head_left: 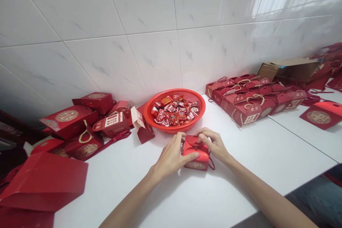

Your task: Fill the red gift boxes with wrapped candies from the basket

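A small red gift box [196, 165] with a gold emblem and a dark red cord stands on the white table in front of me. My left hand [172, 155] grips it from the left, thumb lying across the top flap and fingers behind the side. At the upper right of the box, my right hand [212, 142] has its thumb and fingers closed on the top flap. Just beyond stands a red plastic basket [175, 129] filled with wrapped candies [176, 110].
Red gift boxes [66, 117] lie piled on the left, with a large red box [45, 181] nearest. Rows of handled boxes [244, 110] stand at right, before a cardboard box [296, 67]. One separate red box [322, 114] sits far right. A tiled wall [149, 60] bounds the back.
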Tool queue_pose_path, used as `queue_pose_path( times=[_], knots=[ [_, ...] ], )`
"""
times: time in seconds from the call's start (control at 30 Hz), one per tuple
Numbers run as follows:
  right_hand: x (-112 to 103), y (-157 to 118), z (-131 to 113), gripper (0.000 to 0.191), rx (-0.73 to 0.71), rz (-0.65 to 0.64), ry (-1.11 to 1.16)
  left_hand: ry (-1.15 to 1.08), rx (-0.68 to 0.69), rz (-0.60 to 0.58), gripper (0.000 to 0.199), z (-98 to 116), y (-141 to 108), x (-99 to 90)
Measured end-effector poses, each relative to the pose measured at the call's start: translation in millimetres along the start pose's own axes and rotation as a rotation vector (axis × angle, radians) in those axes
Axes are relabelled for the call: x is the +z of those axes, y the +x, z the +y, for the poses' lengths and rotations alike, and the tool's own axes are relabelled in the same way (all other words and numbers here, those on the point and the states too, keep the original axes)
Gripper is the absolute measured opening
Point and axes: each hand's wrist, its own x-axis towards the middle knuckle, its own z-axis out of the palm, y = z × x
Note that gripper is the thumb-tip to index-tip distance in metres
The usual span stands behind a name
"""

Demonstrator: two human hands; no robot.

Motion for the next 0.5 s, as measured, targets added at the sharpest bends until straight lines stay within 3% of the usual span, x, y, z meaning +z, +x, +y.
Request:
queue_pose_path(
  times=[0.1, 0.23, 0.4, 0.5],
  knots=[
    [-1.1, -1.2, 0.6, 0.041, -0.025, -0.011, -0.041, -0.020, 0.036, 0.026, 0.074, -0.6, 3.0, 4.8],
    [-2.5, 0.0, 1.5, 0.038, 0.012, -0.045, 0.023, 0.013, 0.142, -0.007, 0.058, -4.8, 12.6, 7.7],
    [-19.5, 8.3, 3.5, 0.034, 0.204, -0.017, 0.098, -0.202, 0.027, -0.057, 0.053, -14.8, 19.8, 13.9],
    [-34.9, 13.0, 6.5, 0.039, 0.270, -0.079, -0.016, -0.242, 0.001, 0.010, 0.050, -20.5, 18.5, 16.4]
  ],
)
